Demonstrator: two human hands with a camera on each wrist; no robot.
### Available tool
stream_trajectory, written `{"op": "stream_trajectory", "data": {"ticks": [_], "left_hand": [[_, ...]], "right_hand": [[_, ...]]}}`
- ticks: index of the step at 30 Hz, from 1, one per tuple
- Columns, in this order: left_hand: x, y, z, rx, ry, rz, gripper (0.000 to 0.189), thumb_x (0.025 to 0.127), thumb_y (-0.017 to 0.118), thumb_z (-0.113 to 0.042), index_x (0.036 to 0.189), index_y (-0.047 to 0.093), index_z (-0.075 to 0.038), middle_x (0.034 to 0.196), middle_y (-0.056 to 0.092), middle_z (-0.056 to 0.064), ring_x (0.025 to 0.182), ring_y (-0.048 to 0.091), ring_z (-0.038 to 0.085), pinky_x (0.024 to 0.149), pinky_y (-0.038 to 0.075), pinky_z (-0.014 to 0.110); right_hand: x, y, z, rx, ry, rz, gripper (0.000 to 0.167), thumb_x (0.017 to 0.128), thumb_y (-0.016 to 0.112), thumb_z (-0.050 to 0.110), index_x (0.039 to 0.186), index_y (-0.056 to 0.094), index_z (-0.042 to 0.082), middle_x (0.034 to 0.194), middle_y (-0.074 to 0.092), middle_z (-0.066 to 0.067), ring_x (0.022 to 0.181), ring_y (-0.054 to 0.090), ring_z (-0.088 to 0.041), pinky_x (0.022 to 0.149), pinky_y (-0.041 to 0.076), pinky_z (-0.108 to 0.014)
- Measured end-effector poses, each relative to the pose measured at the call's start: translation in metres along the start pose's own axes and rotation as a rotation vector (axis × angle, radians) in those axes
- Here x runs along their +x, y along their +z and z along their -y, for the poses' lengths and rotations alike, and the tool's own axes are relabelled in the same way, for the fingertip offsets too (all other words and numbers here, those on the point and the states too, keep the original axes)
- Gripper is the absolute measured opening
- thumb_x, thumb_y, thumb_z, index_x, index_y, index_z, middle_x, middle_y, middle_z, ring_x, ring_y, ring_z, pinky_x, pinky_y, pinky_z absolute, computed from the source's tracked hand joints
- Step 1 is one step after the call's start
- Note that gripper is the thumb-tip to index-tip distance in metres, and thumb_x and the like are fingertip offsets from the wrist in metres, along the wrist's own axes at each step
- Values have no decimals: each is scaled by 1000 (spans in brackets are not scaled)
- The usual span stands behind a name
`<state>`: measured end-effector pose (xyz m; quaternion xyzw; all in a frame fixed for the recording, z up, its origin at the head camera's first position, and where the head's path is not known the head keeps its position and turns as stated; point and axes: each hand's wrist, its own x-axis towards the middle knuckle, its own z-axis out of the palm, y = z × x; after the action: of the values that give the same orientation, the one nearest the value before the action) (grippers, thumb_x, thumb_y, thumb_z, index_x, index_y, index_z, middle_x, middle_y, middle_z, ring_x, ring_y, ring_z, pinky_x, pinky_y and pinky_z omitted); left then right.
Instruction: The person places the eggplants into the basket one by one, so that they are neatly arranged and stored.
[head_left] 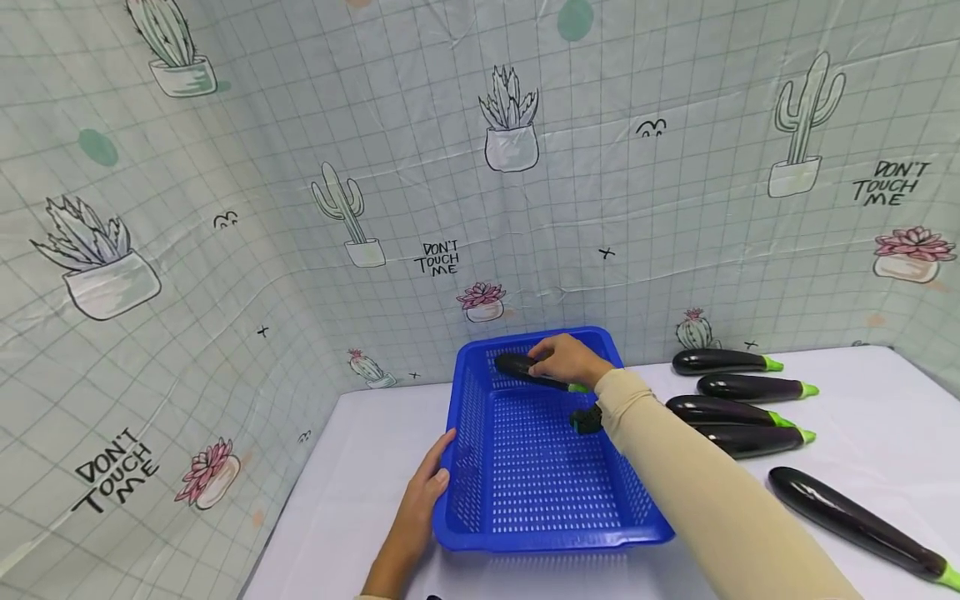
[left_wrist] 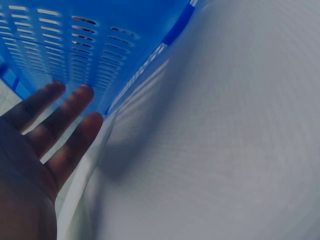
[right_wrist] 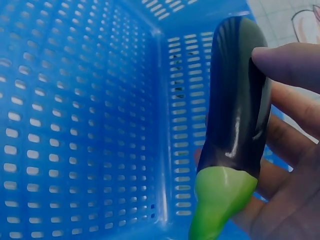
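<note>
In my right hand [head_left: 567, 360] is a dark purple eggplant [right_wrist: 235, 100] with a green stem end, gripped between thumb and fingers. It lies crosswise inside the far end of a blue plastic basket [head_left: 555, 540], over the slotted floor. The right wrist view shows the thumb on one side of the eggplant and the fingers curled behind it. My left hand [head_left: 422, 500] touches the outside of the basket's left wall, and in the left wrist view its fingers [left_wrist: 70, 145] are straight and spread against the slotted side.
Several eggplants [head_left: 738, 410] lie on the white-covered table [head_left: 367, 442] right of the basket, with one more eggplant [head_left: 855, 517] nearer the front right. A grey-green cloth wall [head_left: 420, 333] printed with cacti rises directly behind the basket.
</note>
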<state>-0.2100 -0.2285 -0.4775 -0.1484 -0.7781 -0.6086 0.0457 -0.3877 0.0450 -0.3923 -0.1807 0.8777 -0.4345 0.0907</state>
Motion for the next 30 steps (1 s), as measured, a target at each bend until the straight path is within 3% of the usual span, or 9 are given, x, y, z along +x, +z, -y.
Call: {"op": "stream_trajectory", "data": {"ticks": [6, 30], "left_hand": [[-2, 1, -1, 20, 15, 2, 53, 104, 38, -23, 157, 35, -19, 161, 30, 13, 147, 26, 36, 113, 20, 60], [-1, -1, -3, 44, 31, -5, 53, 105, 36, -25, 157, 35, -21, 161, 31, 13, 147, 27, 38, 113, 20, 62]], "right_hand": [[2, 6, -4, -70, -14, 7, 38, 90, 71, 10, 125, 67, -3, 120, 68, -17, 108, 63, -30, 95, 50, -46], [8, 16, -6, -360, -94, 60, 29, 87, 75, 9, 115, 73, 1, 110, 72, -15, 106, 65, -32, 92, 52, -46]]}}
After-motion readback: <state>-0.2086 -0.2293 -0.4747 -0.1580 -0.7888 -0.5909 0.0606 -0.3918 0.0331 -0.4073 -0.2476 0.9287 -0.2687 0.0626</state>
